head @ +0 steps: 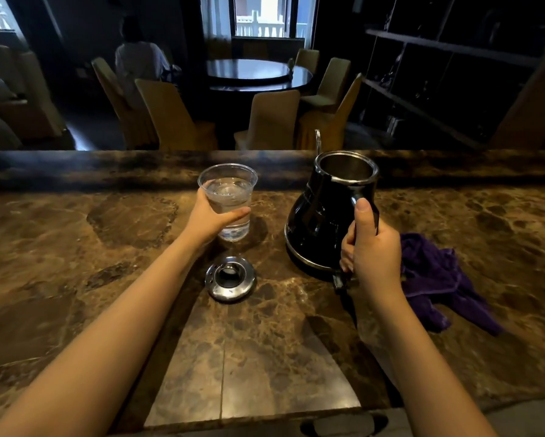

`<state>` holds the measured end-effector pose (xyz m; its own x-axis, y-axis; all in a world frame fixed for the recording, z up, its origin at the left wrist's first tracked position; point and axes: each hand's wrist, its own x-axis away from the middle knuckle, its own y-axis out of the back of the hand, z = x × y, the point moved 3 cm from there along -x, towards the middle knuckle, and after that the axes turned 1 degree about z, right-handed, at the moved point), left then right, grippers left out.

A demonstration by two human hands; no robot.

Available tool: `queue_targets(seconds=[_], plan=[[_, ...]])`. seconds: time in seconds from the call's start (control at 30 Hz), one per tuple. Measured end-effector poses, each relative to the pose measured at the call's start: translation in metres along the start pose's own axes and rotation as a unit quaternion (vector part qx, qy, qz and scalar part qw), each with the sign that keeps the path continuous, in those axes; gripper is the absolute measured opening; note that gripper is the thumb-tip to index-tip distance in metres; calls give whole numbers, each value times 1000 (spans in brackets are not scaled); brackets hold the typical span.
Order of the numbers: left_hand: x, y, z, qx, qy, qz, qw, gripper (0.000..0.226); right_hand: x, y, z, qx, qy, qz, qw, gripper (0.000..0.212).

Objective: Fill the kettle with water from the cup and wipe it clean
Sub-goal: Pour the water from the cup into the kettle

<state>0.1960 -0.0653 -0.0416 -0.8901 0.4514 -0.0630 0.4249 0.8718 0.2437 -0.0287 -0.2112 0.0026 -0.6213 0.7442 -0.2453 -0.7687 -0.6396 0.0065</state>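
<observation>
Already our right hand (pixel 370 247) is wrapped tight around the handle of the black gooseneck kettle (pixel 321 212), steadying it on the marble counter (pixel 75 247), its mouth open. Our left hand (pixel 209 217) clasps the clear plastic cup (pixel 228 200) of water beside it, apparently ready to pour. Nearer us lies the kettle lid (pixel 230 278); a purple cloth (pixel 435 275) waits at right for wiping.

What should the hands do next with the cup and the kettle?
Probably lift the cup over to the kettle and tip the water in. The left hand already grips the cup, the right hand steadies the kettle by its handle, and the lid lies off on the counter, leaving the top open.
</observation>
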Motion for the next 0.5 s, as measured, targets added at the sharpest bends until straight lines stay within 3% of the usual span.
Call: queue_targets(seconds=[0.27, 0.5], plan=[[-13, -5, 16, 30, -29, 21, 999, 114, 0, -1, 0, -17, -3, -3, 1000, 50], [-16, -6, 26, 27, -36, 38, 998, 104, 0, -2, 0, -13, -7, -9, 1000, 48]])
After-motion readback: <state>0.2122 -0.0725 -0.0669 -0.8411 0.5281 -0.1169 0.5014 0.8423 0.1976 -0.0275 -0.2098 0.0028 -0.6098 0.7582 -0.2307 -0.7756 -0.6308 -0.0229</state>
